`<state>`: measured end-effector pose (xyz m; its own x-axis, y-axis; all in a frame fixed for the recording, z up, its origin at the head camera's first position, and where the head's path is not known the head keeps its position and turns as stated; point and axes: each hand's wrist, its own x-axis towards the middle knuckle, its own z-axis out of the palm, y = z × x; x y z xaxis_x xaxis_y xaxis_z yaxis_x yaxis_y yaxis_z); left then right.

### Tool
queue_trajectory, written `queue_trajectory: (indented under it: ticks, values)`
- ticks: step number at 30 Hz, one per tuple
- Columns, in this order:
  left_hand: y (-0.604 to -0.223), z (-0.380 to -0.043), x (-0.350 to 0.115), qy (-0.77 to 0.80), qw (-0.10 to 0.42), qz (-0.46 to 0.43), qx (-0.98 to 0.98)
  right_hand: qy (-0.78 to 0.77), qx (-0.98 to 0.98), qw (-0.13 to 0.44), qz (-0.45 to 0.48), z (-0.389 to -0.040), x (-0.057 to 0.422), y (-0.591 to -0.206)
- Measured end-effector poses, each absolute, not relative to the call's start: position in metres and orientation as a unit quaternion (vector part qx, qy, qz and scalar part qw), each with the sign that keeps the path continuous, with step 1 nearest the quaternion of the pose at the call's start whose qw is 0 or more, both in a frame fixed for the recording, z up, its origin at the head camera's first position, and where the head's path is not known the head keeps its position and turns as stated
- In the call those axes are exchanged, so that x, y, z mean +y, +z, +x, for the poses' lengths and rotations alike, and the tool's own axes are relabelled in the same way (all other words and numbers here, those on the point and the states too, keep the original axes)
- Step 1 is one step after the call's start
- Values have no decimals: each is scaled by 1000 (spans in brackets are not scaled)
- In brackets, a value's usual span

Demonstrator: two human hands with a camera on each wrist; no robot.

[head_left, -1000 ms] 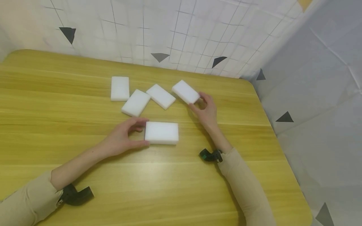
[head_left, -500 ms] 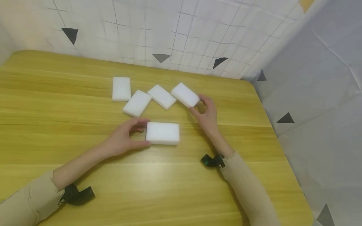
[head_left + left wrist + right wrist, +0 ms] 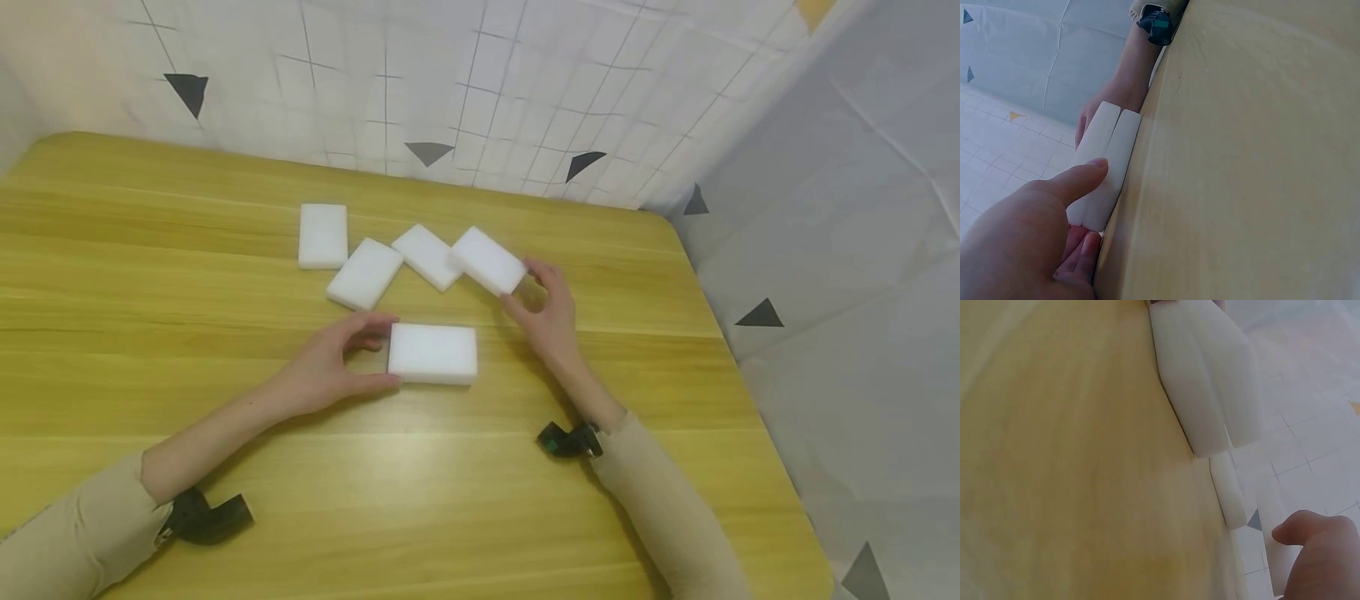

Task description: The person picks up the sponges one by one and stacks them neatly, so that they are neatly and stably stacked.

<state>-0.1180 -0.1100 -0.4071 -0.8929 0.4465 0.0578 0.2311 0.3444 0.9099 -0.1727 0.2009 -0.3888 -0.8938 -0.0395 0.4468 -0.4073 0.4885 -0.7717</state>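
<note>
In the head view my left hand (image 3: 326,367) grips the left end of a white sponge block (image 3: 432,354), thumb on the near side and fingers on the far side. The left wrist view shows two sponges stacked there, an upper one (image 3: 1099,140) and a lower one (image 3: 1124,140). My right hand (image 3: 551,312) pinches another white sponge (image 3: 489,260) by its right end, between thumb and fingers. That sponge's left corner overlaps a flat sponge (image 3: 425,254) in the head view. The right wrist view has my right thumb (image 3: 1316,547) against the held sponge (image 3: 1275,550).
Two more white sponges lie farther left, one tilted (image 3: 366,273) and one nearly straight (image 3: 323,237). Everything sits on a wooden table (image 3: 360,517). A white patterned sheet (image 3: 337,75) hangs behind it, and a grey sheet (image 3: 847,275) at the right.
My right hand has brought its sponge a little left and nearer, so it now overlaps the neighbouring sponge in view. The left hand keeps its grip on the stack.
</note>
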Motion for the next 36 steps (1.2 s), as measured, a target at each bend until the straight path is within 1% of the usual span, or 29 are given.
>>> queue_trajectory:
  ticks: [2,5,18,31,36]
  values:
    - [-407,-118,-110,532,100,208,815,490,-841,186,137,-165,195,-378]
    - [-407,-118,-110,532,97,212,814,491,-839,185,145,-161,194,-376]
    - [-408,-119,-110,537,100,212,811,499,-835,163,167,-148,191,-376]
    - [-407,-119,-110,535,99,211,812,517,-812,167,213,-141,189,-377]
    - [-407,-118,-110,533,96,214,813,535,-791,168,245,-141,188,-378]
